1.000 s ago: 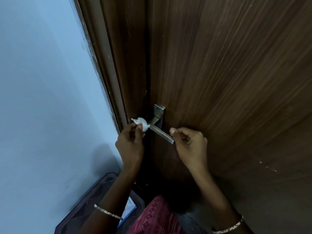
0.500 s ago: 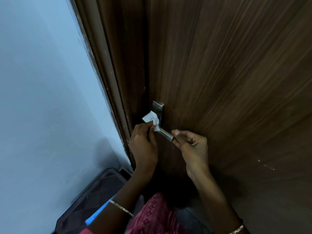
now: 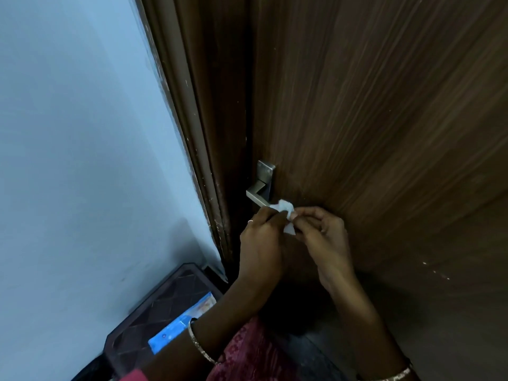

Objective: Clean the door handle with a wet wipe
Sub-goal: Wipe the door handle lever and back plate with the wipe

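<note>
While the metal lever handle [image 3: 257, 196] juts from its plate at mid-frame on the brown door [image 3: 384, 133], we pinch the white wet wipe [image 3: 284, 210] around its free end, left hand [image 3: 261, 243] and right hand [image 3: 324, 235] meeting there, fingers of both clamped on the wipe. A blue packet [image 3: 178, 325] lies on a dark tray [image 3: 154, 306] at lower left.

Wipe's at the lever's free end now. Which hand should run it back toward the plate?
Probably the left hand. It sits on the plate side, its fingers pinch the wipe against the lever, and bare lever lies just ahead of it. The right hand is beyond the tip, merely pinching the wipe.
</note>
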{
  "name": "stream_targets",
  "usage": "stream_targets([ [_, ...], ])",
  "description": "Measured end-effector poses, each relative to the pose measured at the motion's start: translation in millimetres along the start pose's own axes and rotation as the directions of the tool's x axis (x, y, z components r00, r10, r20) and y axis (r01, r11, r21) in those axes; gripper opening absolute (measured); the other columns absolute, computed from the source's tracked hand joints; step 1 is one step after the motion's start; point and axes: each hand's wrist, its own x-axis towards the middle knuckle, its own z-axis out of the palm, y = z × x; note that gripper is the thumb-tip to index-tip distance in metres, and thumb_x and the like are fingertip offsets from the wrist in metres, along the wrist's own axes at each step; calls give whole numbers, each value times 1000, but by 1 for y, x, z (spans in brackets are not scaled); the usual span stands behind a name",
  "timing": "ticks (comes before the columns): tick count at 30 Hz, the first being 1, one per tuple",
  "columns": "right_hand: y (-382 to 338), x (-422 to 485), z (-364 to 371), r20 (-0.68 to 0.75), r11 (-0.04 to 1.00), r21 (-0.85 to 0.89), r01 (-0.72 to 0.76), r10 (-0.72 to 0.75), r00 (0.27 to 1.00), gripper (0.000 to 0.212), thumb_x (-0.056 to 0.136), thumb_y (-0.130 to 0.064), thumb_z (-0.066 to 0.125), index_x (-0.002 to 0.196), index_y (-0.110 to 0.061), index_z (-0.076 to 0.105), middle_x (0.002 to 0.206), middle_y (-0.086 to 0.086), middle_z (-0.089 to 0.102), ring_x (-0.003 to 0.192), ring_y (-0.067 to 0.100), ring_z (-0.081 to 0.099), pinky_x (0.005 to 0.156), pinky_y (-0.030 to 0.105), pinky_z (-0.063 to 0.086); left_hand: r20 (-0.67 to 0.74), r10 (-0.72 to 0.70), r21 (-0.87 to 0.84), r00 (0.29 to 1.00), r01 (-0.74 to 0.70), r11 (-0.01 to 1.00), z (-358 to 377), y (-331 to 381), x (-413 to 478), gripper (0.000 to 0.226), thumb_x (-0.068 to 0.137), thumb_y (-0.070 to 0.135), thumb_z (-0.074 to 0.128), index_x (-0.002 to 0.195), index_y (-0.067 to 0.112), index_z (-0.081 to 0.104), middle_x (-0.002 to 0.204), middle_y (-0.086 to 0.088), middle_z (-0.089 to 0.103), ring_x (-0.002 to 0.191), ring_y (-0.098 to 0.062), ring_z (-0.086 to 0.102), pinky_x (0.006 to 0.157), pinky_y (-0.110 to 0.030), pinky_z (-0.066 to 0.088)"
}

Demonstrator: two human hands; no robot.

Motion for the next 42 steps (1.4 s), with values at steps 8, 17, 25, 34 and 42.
stream_targets([
  [8,31,-29,-11,40,823,516,-237,254,966,17,94,-5,64,108,-5,75,97,11,81,96,24,77,68,25,62,-42,-77,-342,996,59,938,-16,-6,-24,12,90,29,69,100,25,75,93,17,73,83,6,68,70,-8,51],
  [17,18,32,60,546,155,701,-696,512,664,44,85,4,58,129,2,60,148,21,53,140,32,48,115,41,39,-204,-232,-199,951,191,961,-27,-46,10,37,89,0,51,111,20,72,105,4,73,96,-12,68,85,-27,55],
  [25,21,33,49,638,20,746,-666,266,722,34,87,-4,59,118,10,64,140,27,57,139,34,50,89,46,57,-207,-314,-249,927,261,933,-32,-61,4,33,92,1,51,112,19,71,114,2,71,99,-16,66,85,-39,57],
  [34,24,11,24,409,292,805,-516,358,840,16,80,-6,69,86,2,82,105,20,78,95,29,78,78,36,65,-117,-234,-287,965,192,938,-41,-51,-3,32,95,-1,52,114,17,71,116,1,70,106,-13,64,94,-30,53],
  [42,9,-12,29,119,458,817,-351,461,880,5,83,-1,76,81,1,80,94,15,80,86,23,79,63,27,64,-61,-179,-312,982,152,938,-49,-52,-17,29,95,3,54,112,17,72,113,5,72,100,-6,63,93,-22,51],
])
